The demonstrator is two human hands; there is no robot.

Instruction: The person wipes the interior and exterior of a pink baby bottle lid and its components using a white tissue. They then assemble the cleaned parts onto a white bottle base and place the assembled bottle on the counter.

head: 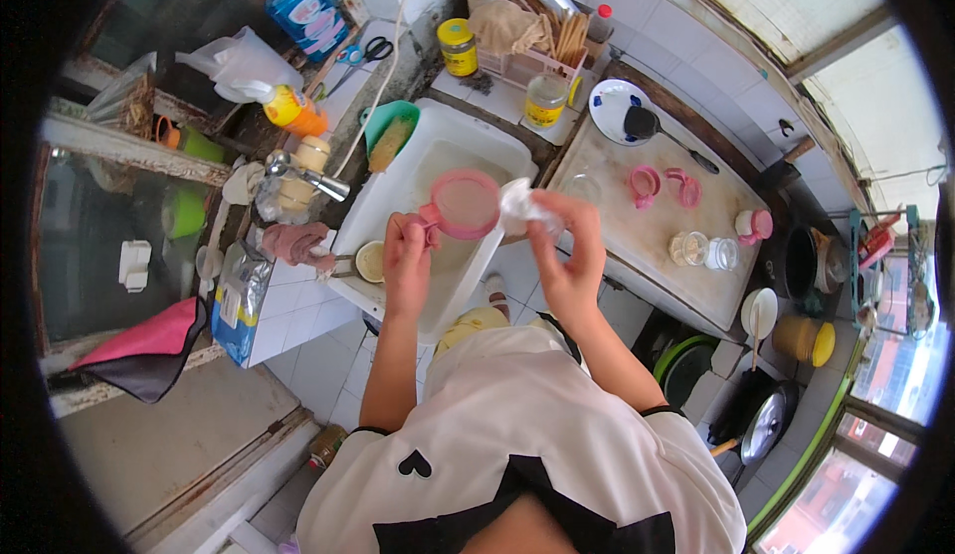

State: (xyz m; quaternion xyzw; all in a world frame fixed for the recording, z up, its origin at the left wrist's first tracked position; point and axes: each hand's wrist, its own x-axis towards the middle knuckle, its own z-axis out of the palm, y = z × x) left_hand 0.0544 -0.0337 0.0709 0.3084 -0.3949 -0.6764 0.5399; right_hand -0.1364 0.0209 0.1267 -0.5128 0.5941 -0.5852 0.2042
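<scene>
My left hand [408, 267] grips the small handle of a round pink plastic-framed piece [462, 204], which is held up over the white sink [515, 144]. Its centre looks pale and see-through. In my right hand [571, 252], a crumpled white tissue or thin cloth [516, 205] is pinched between the fingers, close to the right rim of the pink piece. On the counter to the right lie pink plastic lid parts [644, 183], with small glass jars [688, 248] farther right. One jar [753, 226] has a pink top.
A faucet [317, 181] juts over the sink's left side, near a green strainer [392, 136] with a sponge. A plate [615, 110] with a black spatula [645, 125] lies on the counter [597, 181]. Yellow-labelled jars [546, 100] stand behind. Scissors [365, 53] lie on the left ledge.
</scene>
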